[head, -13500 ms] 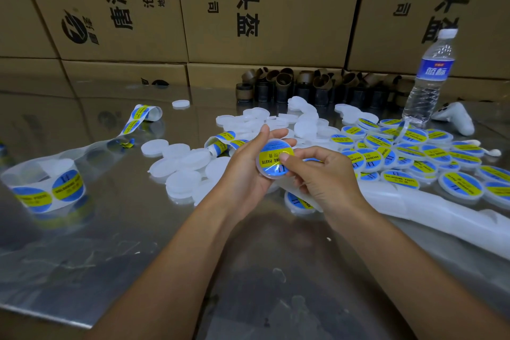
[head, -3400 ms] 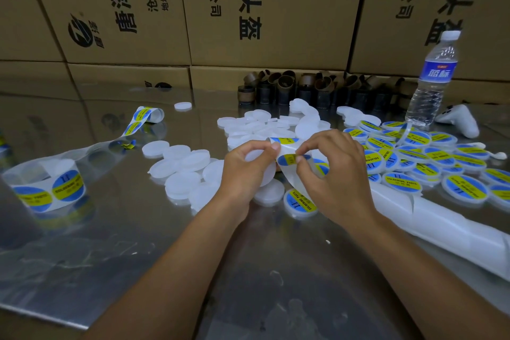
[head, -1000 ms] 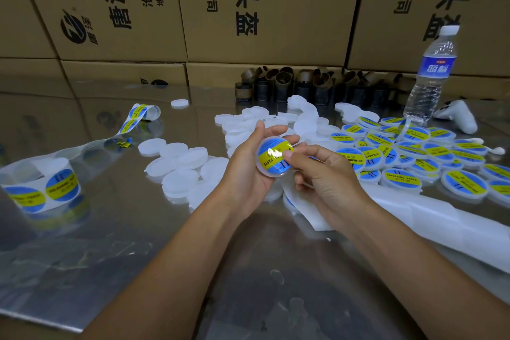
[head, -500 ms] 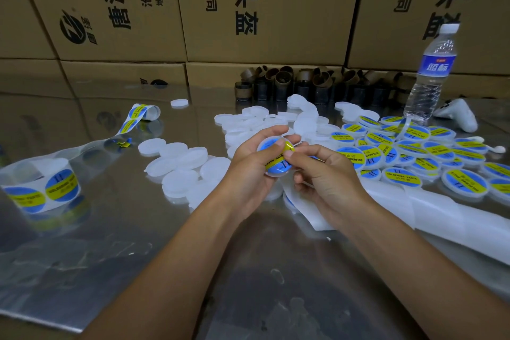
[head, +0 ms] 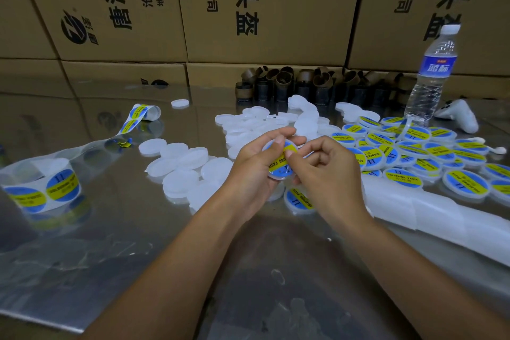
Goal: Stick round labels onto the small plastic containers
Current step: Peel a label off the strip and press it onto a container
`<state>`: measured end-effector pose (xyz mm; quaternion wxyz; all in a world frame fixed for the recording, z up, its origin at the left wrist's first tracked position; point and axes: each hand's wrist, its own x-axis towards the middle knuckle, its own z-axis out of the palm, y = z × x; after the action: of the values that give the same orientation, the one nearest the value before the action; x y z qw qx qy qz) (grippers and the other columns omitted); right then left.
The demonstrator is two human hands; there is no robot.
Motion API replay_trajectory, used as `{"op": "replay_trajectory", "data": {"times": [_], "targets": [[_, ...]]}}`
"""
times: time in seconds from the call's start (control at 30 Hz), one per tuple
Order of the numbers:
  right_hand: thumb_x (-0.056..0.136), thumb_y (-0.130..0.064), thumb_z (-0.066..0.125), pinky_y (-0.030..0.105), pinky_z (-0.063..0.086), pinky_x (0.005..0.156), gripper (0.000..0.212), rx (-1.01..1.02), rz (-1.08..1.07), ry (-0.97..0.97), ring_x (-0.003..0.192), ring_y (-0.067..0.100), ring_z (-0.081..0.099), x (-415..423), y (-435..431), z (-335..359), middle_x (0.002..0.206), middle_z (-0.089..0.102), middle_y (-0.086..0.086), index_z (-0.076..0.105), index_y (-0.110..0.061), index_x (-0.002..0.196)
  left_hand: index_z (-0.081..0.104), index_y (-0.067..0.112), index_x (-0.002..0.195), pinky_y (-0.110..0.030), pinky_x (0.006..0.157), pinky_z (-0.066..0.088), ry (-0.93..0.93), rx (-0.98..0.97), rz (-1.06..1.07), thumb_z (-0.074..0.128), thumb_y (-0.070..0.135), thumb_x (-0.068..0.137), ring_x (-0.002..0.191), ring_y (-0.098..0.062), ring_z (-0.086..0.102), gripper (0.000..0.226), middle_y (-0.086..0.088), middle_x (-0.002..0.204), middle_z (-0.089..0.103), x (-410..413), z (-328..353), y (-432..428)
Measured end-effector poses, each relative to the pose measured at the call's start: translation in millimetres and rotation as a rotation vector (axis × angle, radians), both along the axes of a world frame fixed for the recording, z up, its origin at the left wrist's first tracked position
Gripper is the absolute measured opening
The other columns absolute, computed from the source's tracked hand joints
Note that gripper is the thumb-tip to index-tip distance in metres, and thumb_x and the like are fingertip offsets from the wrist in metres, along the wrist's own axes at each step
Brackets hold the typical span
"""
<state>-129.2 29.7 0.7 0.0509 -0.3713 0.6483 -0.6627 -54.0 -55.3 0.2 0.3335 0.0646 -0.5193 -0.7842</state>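
Fingers of your left hand [head: 252,171] curl round the labelled container [head: 279,175]; your right hand [head: 328,174] pinches its rim, thumb pressing the label [head: 278,163].

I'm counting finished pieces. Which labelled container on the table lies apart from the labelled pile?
The labelled container partly hidden by the right hand, nearest the person; the others crowd together in the pile at right.
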Motion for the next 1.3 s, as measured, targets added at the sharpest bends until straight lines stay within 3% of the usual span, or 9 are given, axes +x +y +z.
{"op": "replay_trajectory", "data": {"times": [0.1, 0.23, 0.43, 0.53, 0.7, 0.87, 0.97, 1.13, 1.3], "targets": [[0.081, -0.020, 0.069, 0.027, 0.049, 0.059, 0.023, 0.006, -0.025, 0.071, 0.055, 0.019, 0.061, -0.8, -2.3, -1.5, 0.055, 0.059, 0.009, 0.047, -0.019, 0.075, 0.062, 0.011, 0.103, -0.023, 0.071, 0.055, -0.023, -0.029, -0.003, 0.041, 0.010, 0.099, 0.085, -0.017, 0.070, 0.021, -0.004, 0.093, 0.072, 0.1, -0.8, 0.5], [0.083, -0.025, 0.065, 0.015, 0.036, 0.050, 0.026, 0.056, -0.075, 0.199, 0.051, 0.007, 0.051, -4.8, -1.6, -3.3, 0.055, 0.059, 0.003, 0.040, -0.027, 0.077, 0.062, 0.011, 0.105, -0.022, 0.072, 0.054, -0.055, -0.070, -0.017, 0.041, 0.011, 0.100, 0.088, -0.016, 0.070, 0.022, -0.001, 0.098, 0.073, -0.9, -2.2, 3.1], [0.084, -0.045, 0.055, 0.030, 0.030, 0.048, 0.030, 0.198, -0.191, 0.435, 0.052, 0.011, 0.045, -3.6, 1.9, -4.1, 0.049, 0.043, -0.008, 0.033, -0.026, 0.076, 0.062, 0.009, 0.106, -0.022, 0.072, 0.054, 0.025, -0.021, -0.052, 0.041, 0.010, 0.098, 0.091, -0.016, 0.070, 0.022, -0.002, 0.097, 0.073, 0.2, 0.5, 1.8], [0.081, -0.043, 0.064, 0.027, 0.036, 0.051, 0.029, 0.115, -0.108, 0.228, 0.048, 0.008, 0.046, -3.3, 1.0, -0.5, 0.047, 0.051, -0.005, 0.043, -0.024, 0.071, 0.061, 0.008, 0.107, -0.024, 0.074, 0.055, 0.084, 0.029, -0.081, 0.042, 0.012, 0.095, 0.095, -0.017, 0.070, 0.022, -0.003, 0.099, 0.074, 0.4, 1.7, 0.1], [0.085, -0.022, 0.065, 0.011, 0.041, 0.047, 0.017, -0.052, 0.209, -0.082, 0.043, 0.001, 0.053, -3.1, 4.1, 8.7, 0.052, 0.063, -0.006, 0.065, -0.013, 0.071, 0.062, 0.011, 0.108, -0.028, 0.078, 0.055, 0.087, 0.003, -0.083, 0.048, 0.017, 0.089, 0.098, -0.016, 0.069, 0.024, -0.001, 0.104, 0.073, 0.8, 2.2, 0.2], [0.089, -0.020, 0.060, 0.008, 0.040, 0.050, 0.019, -0.096, 0.190, -0.039, 0.046, -0.004, 0.054, -4.7, 2.9, 7.4, 0.050, 0.061, -0.014, 0.065, -0.015, 0.071, 0.062, 0.011, 0.110, -0.030, 0.087, 0.054, -0.014, -0.058, -0.011, 0.049, 0.017, 0.095, 0.102, -0.018, 0.066, 0.022, -0.005, 0.110, 0.070, -0.1, -0.2, 0.5], [0.090, -0.022, 0.060, 0.012, 0.043, 0.052, 0.020, -0.126, 0.097, -0.041, 0.047, -0.002, 0.053, -8.5, 2.0, 6.9, 0.052, 0.062, -0.012, 0.064, -0.016, 0.071, 0.063, 0.003, 0.107, -0.031, 0.092, 0.052, -0.116, -0.132, 0.051, 0.052, 0.020, 0.095, 0.096, -0.020, 0.065, 0.024, -0.013, 0.102, 0.069, -0.8, -3.3, 1.6], [0.090, -0.027, 0.059, 0.012, 0.041, 0.050, 0.029, -0.128, 0.048, -0.050, 0.044, 0.001, 0.050, -8.6, 3.5, 6.9, 0.046, 0.056, -0.010, 0.059, -0.014, 0.064, 0.066, 0.008, 0.096, -0.037, 0.096, 0.049, -0.166, -0.192, 0.075, 0.058, 0.027, 0.087, 0.094, -0.021, 0.065, 0.023, -0.010, 0.095, 0.070, -0.3, -4.5, 2.3], [0.089, -0.032, 0.061, 0.016, 0.040, 0.049, 0.035, -0.115, -0.007, -0.063, 0.044, 0.006, 0.046, -9.9, 2.6, 6.9, 0.045, 0.052, -0.006, 0.058, -0.009, 0.062, 0.066, 0.011, 0.095, -0.029, 0.084, 0.054, -0.148, -0.211, 0.038, 0.067, 0.029, 0.072, 0.087, -0.017, 0.067, 0.030, -0.006, 0.092, 0.072, -0.5, -5.7, 1.9]]}}
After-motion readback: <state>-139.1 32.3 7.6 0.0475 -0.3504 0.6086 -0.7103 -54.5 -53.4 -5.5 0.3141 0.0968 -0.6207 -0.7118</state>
